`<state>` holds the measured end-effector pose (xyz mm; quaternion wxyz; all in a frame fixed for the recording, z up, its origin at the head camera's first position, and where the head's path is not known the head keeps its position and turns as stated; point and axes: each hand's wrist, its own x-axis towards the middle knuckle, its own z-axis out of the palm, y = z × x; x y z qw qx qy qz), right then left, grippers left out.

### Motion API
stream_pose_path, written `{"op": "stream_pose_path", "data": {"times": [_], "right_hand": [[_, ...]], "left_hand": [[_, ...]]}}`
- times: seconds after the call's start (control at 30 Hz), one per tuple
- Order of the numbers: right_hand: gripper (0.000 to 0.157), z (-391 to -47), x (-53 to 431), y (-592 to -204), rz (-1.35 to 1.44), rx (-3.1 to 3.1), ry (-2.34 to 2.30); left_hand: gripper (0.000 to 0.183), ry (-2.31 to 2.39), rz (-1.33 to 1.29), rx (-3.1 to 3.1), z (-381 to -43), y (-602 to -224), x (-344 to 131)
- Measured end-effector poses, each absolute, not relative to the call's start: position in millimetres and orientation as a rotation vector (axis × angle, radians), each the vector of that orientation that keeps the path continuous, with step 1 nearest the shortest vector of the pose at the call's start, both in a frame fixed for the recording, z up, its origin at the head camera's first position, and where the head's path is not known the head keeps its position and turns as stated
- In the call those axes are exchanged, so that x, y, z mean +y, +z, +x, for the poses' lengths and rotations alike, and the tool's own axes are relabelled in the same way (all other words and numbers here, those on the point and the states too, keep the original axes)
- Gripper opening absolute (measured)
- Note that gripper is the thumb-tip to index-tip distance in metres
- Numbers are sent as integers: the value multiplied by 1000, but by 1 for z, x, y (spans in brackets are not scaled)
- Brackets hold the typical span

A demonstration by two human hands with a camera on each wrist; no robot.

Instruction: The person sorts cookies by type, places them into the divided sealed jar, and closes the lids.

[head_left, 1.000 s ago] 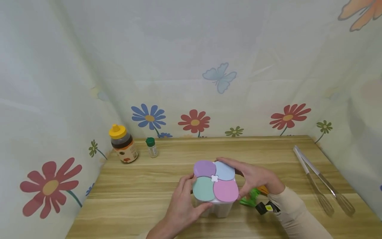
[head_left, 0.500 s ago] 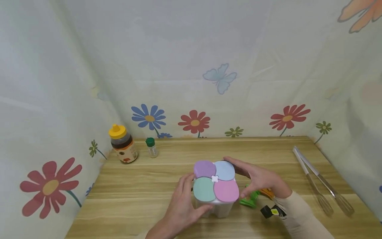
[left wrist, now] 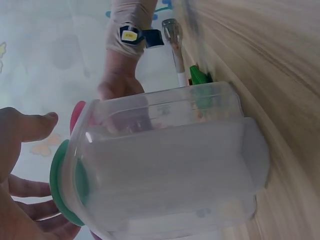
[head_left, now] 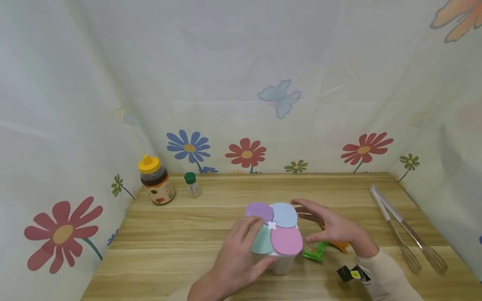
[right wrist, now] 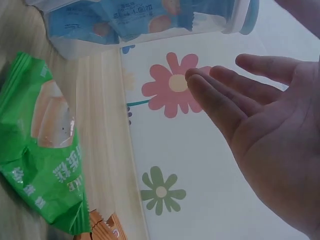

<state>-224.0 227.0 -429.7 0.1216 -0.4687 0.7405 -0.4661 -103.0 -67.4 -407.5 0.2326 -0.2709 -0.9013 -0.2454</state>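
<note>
A clear plastic storage box (head_left: 280, 266) with four petal lids stands upright on the table. Its petals are purple (head_left: 260, 211), light blue (head_left: 285, 215), pink (head_left: 287, 241) and green (head_left: 262, 244). My left hand (head_left: 236, 255) is over the green petal, fingertips at its edge; in the left wrist view the thumb (left wrist: 37, 126) stays apart from the box. To the right of the box, my right hand (head_left: 337, 225) hovers with spread fingers and holds nothing. Blue wrapped packets (right wrist: 145, 17) show through the box wall in the right wrist view.
Right of the box lie a green snack packet (head_left: 316, 252) and an orange packet (head_left: 340, 246). Metal tongs (head_left: 408, 232) rest at the table's right side. A yellow-capped squeeze bottle (head_left: 158, 186) and a green-capped shaker (head_left: 192, 186) stand at the back left.
My right hand has drawn away from the box to the right. My left hand has shifted from the box's left side to over the green petal.
</note>
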Motion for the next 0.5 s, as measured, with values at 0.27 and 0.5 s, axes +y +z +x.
{"op": "stream_pose_path", "data": {"times": [0.27,0.5], "right_hand": [[75,-220,231,-436,-1236,2334,-1346],[63,-217,236,-439,-1154,2517,-1294]], "left_hand": [[54,-637,-910,-2404,-110,-401,-57],[53,-557,-980,-2354,-115,-398,-47]]}}
